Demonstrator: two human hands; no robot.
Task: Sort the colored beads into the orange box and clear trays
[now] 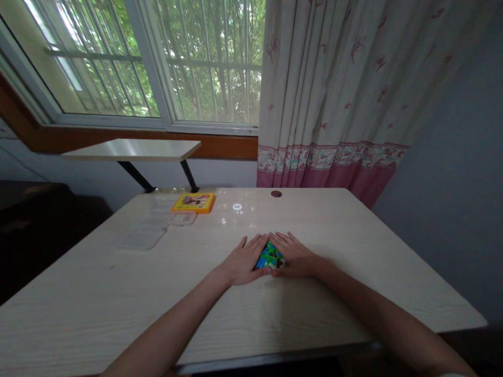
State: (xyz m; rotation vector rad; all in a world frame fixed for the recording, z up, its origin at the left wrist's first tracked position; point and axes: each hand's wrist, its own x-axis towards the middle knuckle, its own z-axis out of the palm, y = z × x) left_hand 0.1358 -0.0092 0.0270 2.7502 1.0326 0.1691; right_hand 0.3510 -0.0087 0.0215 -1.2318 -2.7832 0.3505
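Note:
On the pale wooden desk point(224, 317) lies a small pile of blue, green and brown pieces point(270, 256), too small to make out singly. My left hand point(246, 261) lies flat along the pile's left side, fingers stretched out and pointing away from me. Along the right side rests my right hand point(295, 255), also flat with its fingers extended. The fingertips come close together beyond the pile, and the thumbs meet on the near side. Palms and fingers cover the pile's outer parts.
At the back left lies a yellow box point(194, 202) with a printed picture. Clear plastic cases point(142, 238) lie left of it. A raised shelf point(150, 150) stands behind on black legs. A round brown cable hole point(276, 194) and a curtain point(314, 97) are at the back.

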